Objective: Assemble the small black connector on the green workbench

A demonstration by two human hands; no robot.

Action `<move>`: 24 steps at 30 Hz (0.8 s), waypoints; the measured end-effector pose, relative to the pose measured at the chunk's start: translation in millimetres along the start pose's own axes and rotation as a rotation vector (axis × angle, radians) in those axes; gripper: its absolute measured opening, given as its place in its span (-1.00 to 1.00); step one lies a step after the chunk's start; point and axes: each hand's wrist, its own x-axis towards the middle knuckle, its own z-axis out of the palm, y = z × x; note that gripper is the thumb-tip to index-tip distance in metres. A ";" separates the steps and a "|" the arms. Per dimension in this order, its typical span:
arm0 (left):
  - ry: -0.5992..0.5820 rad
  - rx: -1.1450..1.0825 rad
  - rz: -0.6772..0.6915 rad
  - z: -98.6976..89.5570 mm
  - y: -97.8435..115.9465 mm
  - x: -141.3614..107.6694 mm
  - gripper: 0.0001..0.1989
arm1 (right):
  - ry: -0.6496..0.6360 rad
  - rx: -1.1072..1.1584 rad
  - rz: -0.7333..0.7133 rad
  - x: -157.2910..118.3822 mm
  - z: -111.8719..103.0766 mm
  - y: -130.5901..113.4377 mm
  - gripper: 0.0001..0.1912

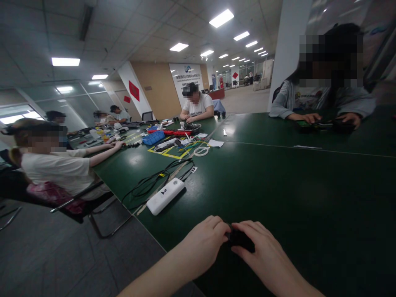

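Note:
A small black object is between my two hands, low over the green table near its front edge. My left hand pinches its left end, with the fingers curled together. Around its right side, the thumb and fingers of my right hand are closed. The dark colour hides the object's details. Beyond my left hand lies a white power bank-like box marked with a 2, with black cables behind it.
Farther back are a blue basket, a coiled white cable and a paper. People sit at the left, the far side and the right, their hands on the table. A chair stands beyond the left edge.

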 end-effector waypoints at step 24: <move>0.116 -0.049 0.060 -5.1 -9.5 9.8 -0.86 | 0.002 0.024 -0.020 1.9 -1.9 -3.0 -0.52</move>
